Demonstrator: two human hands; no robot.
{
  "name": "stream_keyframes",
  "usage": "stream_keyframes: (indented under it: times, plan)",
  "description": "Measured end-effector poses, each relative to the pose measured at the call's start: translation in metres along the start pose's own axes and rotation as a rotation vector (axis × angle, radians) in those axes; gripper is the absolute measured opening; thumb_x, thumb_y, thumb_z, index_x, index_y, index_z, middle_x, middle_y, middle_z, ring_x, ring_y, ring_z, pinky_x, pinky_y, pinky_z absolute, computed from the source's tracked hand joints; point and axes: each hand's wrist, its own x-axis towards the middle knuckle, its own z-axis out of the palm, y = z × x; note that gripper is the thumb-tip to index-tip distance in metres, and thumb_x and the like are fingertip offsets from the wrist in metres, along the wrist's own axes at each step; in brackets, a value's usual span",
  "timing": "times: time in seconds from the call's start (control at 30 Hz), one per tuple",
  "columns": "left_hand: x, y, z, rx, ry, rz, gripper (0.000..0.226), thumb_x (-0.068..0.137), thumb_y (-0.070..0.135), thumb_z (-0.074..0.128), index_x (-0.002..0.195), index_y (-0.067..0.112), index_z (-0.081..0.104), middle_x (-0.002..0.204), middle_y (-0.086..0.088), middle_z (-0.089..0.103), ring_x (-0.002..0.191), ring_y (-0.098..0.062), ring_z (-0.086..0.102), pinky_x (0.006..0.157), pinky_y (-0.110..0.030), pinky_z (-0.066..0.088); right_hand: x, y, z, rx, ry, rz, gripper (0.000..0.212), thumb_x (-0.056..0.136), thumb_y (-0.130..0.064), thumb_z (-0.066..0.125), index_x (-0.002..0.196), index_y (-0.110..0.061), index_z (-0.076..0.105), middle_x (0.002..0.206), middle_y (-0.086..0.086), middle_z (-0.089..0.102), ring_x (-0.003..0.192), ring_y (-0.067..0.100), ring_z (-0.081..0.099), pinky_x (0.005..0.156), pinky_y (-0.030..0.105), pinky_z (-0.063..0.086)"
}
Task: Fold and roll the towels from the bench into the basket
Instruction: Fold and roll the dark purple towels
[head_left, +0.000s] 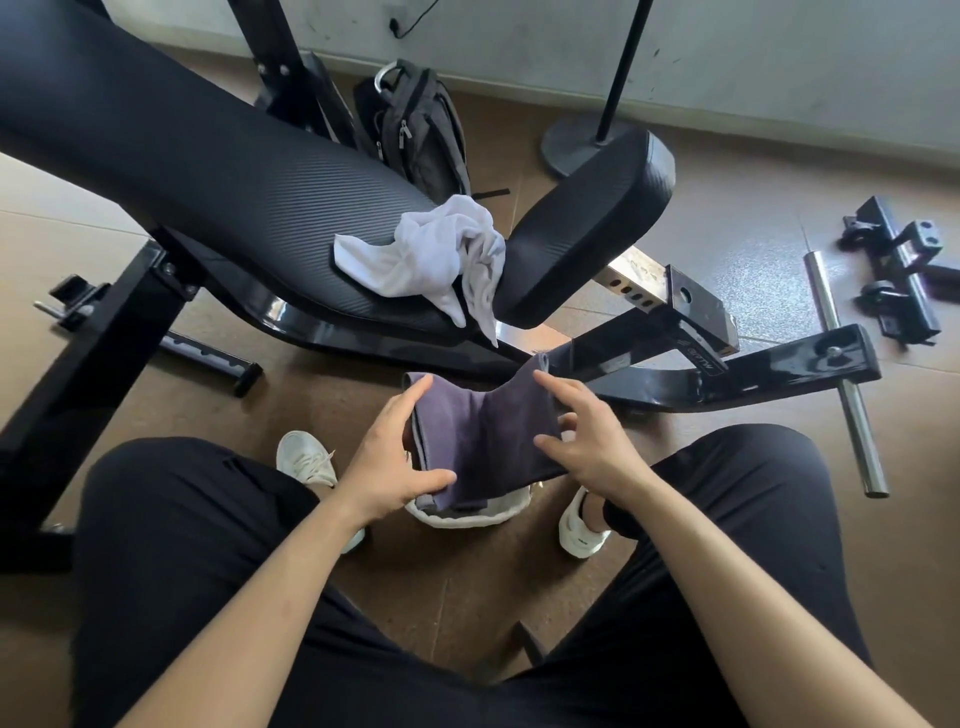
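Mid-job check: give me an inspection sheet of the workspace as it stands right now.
Surface: black padded bench, tilted.
Job's things: white towel crumpled on bench; purple towel partly folded, above white basket.
Clutter: backpack, steel bar, loose brackets on floor.
Hands: left hand and right hand both hold purple towel.
Cables: black cable at wall.
Surroundings: stand base.

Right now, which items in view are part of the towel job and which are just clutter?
Job: purple towel, held by left hand and right hand; white towel crumpled on the bench; basket on the floor below the hands.
Lying about: backpack, steel bar, black brackets, stand base.
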Motion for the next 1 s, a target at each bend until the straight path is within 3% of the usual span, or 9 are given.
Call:
stream_keyframes:
  times: [0.1,0.23,0.43,0.53,0.6,0.67,0.77,0.87,1.0]
  plan:
    - [0.000,0.006,0.005,0.001,-0.026,0.023,0.114,0.069,0.023,0.092,0.159,0.035,0.024,0.164,0.011,0.029,0.149,-0.013,0.031,0.119,-0.047,0.037,-0.001,-0.007,0.014,0.023,-0.058,-0.051,0.080,0.087,-0.005,0.074,0.154,-0.031,0.040,0.144,-0.014,0.046,0.116,0.014,0.059,0.091,0.035,0.059]
    - [0.000,0.010,0.011,-0.051,-0.069,0.031,0.112,0.070,0.018,0.091,0.159,0.035,0.025,0.163,0.012,0.031,0.149,-0.010,0.031,0.121,-0.040,0.034,-0.003,-0.016,0.025,0.059,-0.129,-0.069,0.078,0.088,-0.002,0.073,0.154,-0.029,0.041,0.146,-0.013,0.046,0.113,0.006,0.058,0.084,0.021,0.056]
    - [0.001,0.006,0.015,-0.108,-0.133,0.045,0.108,0.074,0.020,0.085,0.158,0.043,0.022,0.163,0.020,0.031,0.150,-0.007,0.032,0.123,-0.047,0.033,-0.005,-0.024,0.032,0.111,-0.198,-0.081,0.077,0.088,0.000,0.071,0.154,-0.028,0.041,0.144,-0.013,0.050,0.102,-0.002,0.062,0.088,0.020,0.055]
    - [-0.002,0.009,0.019,-0.133,-0.124,0.045,0.106,0.080,0.016,0.082,0.157,0.048,0.018,0.164,0.015,0.030,0.150,-0.008,0.030,0.122,-0.048,0.033,-0.006,-0.026,0.033,0.137,-0.199,-0.077,0.076,0.089,-0.003,0.072,0.153,-0.029,0.043,0.143,-0.012,0.053,0.104,0.003,0.064,0.090,0.026,0.057]
    - [-0.004,0.011,0.019,-0.254,-0.138,0.001,0.104,0.086,0.010,0.076,0.157,0.049,0.012,0.164,0.007,0.032,0.145,-0.014,0.042,0.115,-0.050,0.044,-0.007,-0.026,0.034,0.165,-0.190,-0.066,0.072,0.089,-0.009,0.073,0.152,-0.030,0.045,0.137,-0.009,0.060,0.100,0.009,0.068,0.089,0.029,0.059]
    - [-0.005,0.014,0.019,-0.393,-0.143,-0.023,0.097,0.088,0.004,0.064,0.157,0.046,0.011,0.159,0.004,0.035,0.127,-0.023,0.063,0.102,-0.051,0.055,-0.007,-0.027,0.034,0.197,-0.164,-0.049,0.068,0.090,-0.015,0.075,0.150,-0.030,0.047,0.131,-0.009,0.064,0.097,0.006,0.069,0.083,0.023,0.059]
    - [-0.006,0.018,0.020,-0.451,-0.135,0.010,0.077,0.094,-0.012,0.050,0.147,0.039,0.031,0.150,0.008,0.043,0.121,-0.027,0.066,0.091,-0.046,0.061,-0.006,-0.029,0.033,0.176,-0.093,-0.048,0.069,0.087,-0.026,0.079,0.148,-0.030,0.049,0.126,-0.009,0.065,0.102,-0.002,0.066,0.079,0.015,0.055]
    - [-0.007,0.020,0.023,-0.472,-0.154,-0.009,0.062,0.094,-0.017,0.047,0.139,0.025,0.044,0.140,-0.003,0.055,0.121,-0.023,0.066,0.091,-0.044,0.061,-0.007,-0.032,0.034,0.119,-0.057,-0.053,0.075,0.084,-0.032,0.082,0.150,-0.032,0.045,0.121,-0.014,0.063,0.097,-0.009,0.063,0.078,0.012,0.053]
    - [-0.005,0.017,0.022,-0.423,-0.202,-0.002,0.057,0.094,-0.010,0.051,0.140,0.023,0.055,0.138,0.001,0.060,0.125,-0.024,0.063,0.095,-0.046,0.060,-0.009,-0.034,0.033,0.068,-0.040,-0.067,0.080,0.086,-0.021,0.080,0.153,-0.037,0.039,0.123,-0.015,0.059,0.093,-0.008,0.063,0.079,0.014,0.053]
